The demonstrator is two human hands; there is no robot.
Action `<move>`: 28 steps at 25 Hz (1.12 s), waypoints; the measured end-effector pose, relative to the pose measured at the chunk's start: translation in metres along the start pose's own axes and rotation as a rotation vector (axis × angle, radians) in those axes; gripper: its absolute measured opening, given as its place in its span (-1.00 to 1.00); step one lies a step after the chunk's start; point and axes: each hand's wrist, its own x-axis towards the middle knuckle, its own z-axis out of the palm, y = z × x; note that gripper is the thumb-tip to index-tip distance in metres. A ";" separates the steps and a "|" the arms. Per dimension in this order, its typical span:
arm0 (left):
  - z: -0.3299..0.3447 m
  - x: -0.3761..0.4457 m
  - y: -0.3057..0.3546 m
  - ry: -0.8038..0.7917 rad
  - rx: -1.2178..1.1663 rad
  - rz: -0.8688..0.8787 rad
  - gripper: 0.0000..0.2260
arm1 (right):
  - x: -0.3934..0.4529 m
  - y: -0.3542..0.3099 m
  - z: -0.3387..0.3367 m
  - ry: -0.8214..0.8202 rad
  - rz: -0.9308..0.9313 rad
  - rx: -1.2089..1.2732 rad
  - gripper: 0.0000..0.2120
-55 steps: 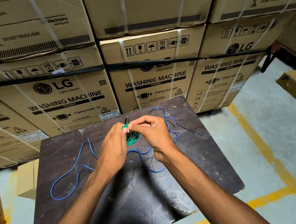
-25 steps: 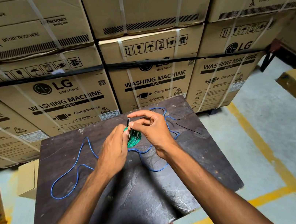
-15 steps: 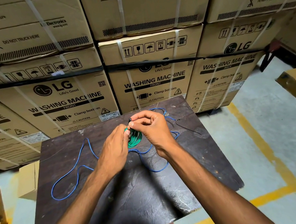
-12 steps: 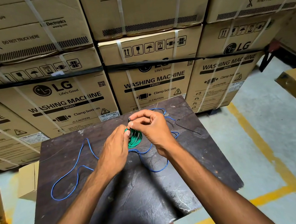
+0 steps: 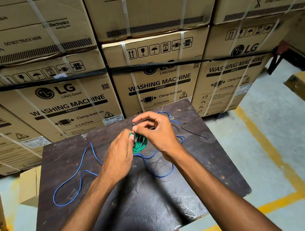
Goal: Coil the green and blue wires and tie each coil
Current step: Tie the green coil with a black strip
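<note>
Two bare forearms are reaching forward from the bottom edge over a dark, scuffed worktop (image 5: 141, 202), and the hands are meeting above its far half. The left hand (image 5: 119, 158) is lying knuckles up, its fingers curled against the near side of the green wire (image 5: 139, 144), which is sitting wound into a small tight coil between the two hands, just above the worktop. The right hand (image 5: 157, 132) is arching over the coil from the other side, thumb and forefinger pinching the upper end of a thin black tie (image 5: 134, 130) that is standing up from the coil; its other fingers are curling loosely behind.

Compared with two seconds ago, the right hand is sitting slightly higher and its fingers are bunching closer on the tie (the coil itself is staying in the same spot, and the left hand is hardly shifting).

The blue wire (image 5: 81, 172) is lying loose and uncoiled on the worktop, one big loop trailing out to the left and more bends running under and beyond the hands; it is lying as it did before. A second black tie (image 5: 193, 132) is lying flat to the right of the hands, near the blue wire.

Beyond the worktop, stacked cardboard cartons (image 5: 70, 103) printed "WASHING MACHINE" are filling the background, and a grey floor with yellow lines (image 5: 272, 153) is showing on the right.
</note>
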 end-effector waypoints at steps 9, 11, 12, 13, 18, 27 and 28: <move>0.000 0.000 0.003 -0.003 0.012 -0.014 -0.75 | 0.000 0.001 0.000 0.034 -0.042 -0.072 -0.91; -0.001 -0.001 0.003 -0.002 0.018 -0.014 -0.76 | 0.001 0.002 -0.002 0.028 -0.033 -0.080 -0.92; -0.002 -0.001 0.004 -0.001 0.013 -0.011 -0.76 | 0.001 0.002 -0.002 0.024 -0.033 -0.084 -0.92; -0.002 -0.002 0.004 -0.001 0.008 -0.009 -0.76 | 0.001 0.002 -0.002 0.023 -0.034 -0.089 -0.93; -0.002 -0.001 0.002 0.007 0.005 -0.014 -0.75 | -0.003 -0.001 -0.001 0.005 -0.022 -0.064 -0.92; -0.003 -0.002 0.007 -0.001 0.002 -0.012 -0.74 | -0.009 -0.006 -0.002 -0.017 -0.007 -0.057 -0.85; -0.003 -0.002 0.007 -0.003 0.003 -0.016 -0.74 | -0.010 -0.006 -0.002 -0.007 -0.016 -0.072 -0.87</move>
